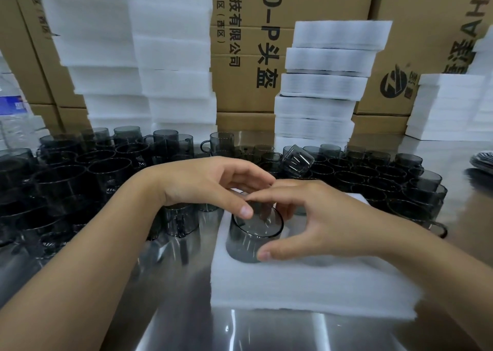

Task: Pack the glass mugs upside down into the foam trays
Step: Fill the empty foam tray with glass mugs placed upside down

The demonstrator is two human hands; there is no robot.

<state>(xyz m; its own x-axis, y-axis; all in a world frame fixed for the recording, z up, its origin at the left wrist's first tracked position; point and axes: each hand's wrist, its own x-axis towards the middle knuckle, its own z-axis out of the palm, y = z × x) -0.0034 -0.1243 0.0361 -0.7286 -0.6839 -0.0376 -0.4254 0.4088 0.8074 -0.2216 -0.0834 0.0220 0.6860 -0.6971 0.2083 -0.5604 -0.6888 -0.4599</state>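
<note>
- Foam stacks [170,84] line the top of the frame, seemingly awaiting use.
- Dozens of loose mugs [80,180] crowd the table [186,329] across mid-frame, so most of the packing appears still to be done.
- One foam tray [293,284] lies at lower centre, holding a single mug [253,236], apparently base up.
- The right hand [328,222] pinches that mug between thumb and fingers.
- The left hand [208,182] rests its thumb on top; whether it grips cannot be told.

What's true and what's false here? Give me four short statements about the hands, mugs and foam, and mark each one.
1. Both the left hand and the right hand are at one grey mug in the foam tray. True.
2. The tray lies on a wooden table. False: the table is shiny metal.
3. Many more mugs stand behind the tray. True.
4. Plastic crates stand behind the foam stacks. False: they are cardboard boxes.
</note>
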